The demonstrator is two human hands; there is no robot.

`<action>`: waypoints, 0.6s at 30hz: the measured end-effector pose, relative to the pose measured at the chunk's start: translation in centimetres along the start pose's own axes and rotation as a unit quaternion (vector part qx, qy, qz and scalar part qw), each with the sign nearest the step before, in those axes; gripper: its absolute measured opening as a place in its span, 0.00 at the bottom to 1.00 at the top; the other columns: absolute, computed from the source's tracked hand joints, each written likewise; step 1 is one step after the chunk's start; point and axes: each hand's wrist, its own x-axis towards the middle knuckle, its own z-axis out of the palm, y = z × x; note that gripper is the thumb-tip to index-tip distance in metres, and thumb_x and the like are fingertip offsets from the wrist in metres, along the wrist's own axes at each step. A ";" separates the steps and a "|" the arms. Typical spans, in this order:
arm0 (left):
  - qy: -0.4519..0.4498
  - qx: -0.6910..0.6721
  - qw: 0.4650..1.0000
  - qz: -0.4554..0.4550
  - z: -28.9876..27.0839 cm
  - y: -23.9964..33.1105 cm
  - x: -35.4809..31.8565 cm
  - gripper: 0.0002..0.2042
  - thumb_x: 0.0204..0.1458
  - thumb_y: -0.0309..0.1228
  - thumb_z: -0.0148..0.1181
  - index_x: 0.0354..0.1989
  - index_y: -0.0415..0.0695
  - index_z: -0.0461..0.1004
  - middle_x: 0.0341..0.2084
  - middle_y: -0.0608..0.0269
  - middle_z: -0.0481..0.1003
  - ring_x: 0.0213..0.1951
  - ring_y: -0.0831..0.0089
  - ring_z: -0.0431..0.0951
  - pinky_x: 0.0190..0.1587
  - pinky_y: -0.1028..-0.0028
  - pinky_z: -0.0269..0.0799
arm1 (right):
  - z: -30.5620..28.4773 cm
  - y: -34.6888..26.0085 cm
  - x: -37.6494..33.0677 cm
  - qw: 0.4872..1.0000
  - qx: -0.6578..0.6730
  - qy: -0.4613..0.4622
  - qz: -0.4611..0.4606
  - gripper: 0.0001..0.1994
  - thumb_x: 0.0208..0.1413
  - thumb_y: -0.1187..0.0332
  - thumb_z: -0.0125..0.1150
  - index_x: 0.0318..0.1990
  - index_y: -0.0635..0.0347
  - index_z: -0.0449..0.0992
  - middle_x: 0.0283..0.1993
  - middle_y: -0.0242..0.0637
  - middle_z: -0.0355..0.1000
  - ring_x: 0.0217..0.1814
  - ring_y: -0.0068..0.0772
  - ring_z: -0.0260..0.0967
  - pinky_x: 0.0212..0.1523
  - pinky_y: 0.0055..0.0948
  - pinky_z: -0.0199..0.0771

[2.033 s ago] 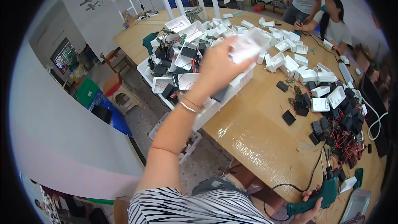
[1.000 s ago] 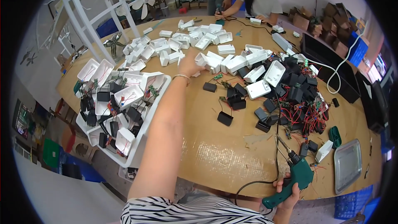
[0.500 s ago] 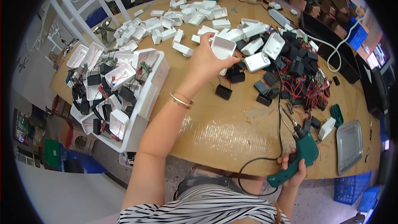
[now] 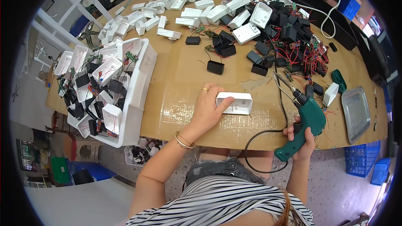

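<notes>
My left hand (image 4: 208, 108) is closed on a white plastic case (image 4: 243, 97), a hollow rectangular shell with its open side facing me. Its thumb lies over the front edge, and the case is at the table top in front of me. In my right hand (image 4: 307, 144) is a green soldering gun (image 4: 310, 119), fingers wrapped round its handle by the trigger. The metal tip and thin feed tube point up and left, toward a small black box (image 4: 259, 70) with wires. Another black box (image 4: 215, 67) lies beyond my left hand.
Many white cases (image 4: 179, 2) cover the far table, beside a heap of black boxes and red wires (image 4: 307, 54). At left stands a white bin (image 4: 144, 65) of wired cases. A metal tray (image 4: 356, 113) lies at right. The gun's black cord (image 4: 251, 144) loops over the table edge.
My left hand has come back toward me with the white case and brought it down to the table top. My right hand keeps holding the soldering gun in nearly the same place.
</notes>
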 end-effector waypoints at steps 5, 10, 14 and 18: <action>0.025 -0.028 0.996 -0.076 -1.5 -0.7 2.7 0.22 0.44 0.42 0.61 0.39 0.36 0.66 0.38 0.51 0.67 0.43 0.55 0.66 0.45 0.65 0.62 | 0.2 -0.1 -0.2 1.000 0.000 0.005 -0.004 0.23 0.56 0.55 0.46 0.48 0.67 0.63 0.29 0.41 0.68 0.24 0.24 0.60 0.38 0.30 0.63; 0.185 0.140 0.973 0.021 -1.3 -3.1 11.2 0.31 0.42 0.43 0.62 0.47 0.30 0.63 0.42 0.49 0.68 0.47 0.55 0.65 0.49 0.65 0.61 | 0.5 0.1 -0.1 1.000 0.004 0.007 -0.006 0.23 0.56 0.55 0.46 0.48 0.68 0.63 0.29 0.40 0.67 0.23 0.24 0.59 0.37 0.29 0.63; 0.001 0.130 0.991 0.017 -2.9 -6.8 12.5 0.29 0.41 0.37 0.62 0.50 0.33 0.62 0.40 0.51 0.70 0.48 0.55 0.66 0.50 0.65 0.61 | 0.5 0.3 0.0 1.000 0.007 0.028 -0.013 0.23 0.56 0.54 0.46 0.49 0.68 0.63 0.29 0.40 0.67 0.24 0.24 0.59 0.37 0.29 0.62; -0.031 0.213 0.976 -0.035 -4.7 -7.1 9.1 0.16 0.42 0.28 0.59 0.42 0.40 0.72 0.30 0.54 0.74 0.40 0.58 0.71 0.42 0.66 0.67 | 0.5 0.2 0.1 1.000 0.008 0.015 -0.007 0.23 0.56 0.54 0.45 0.49 0.67 0.63 0.29 0.40 0.67 0.24 0.24 0.59 0.37 0.29 0.61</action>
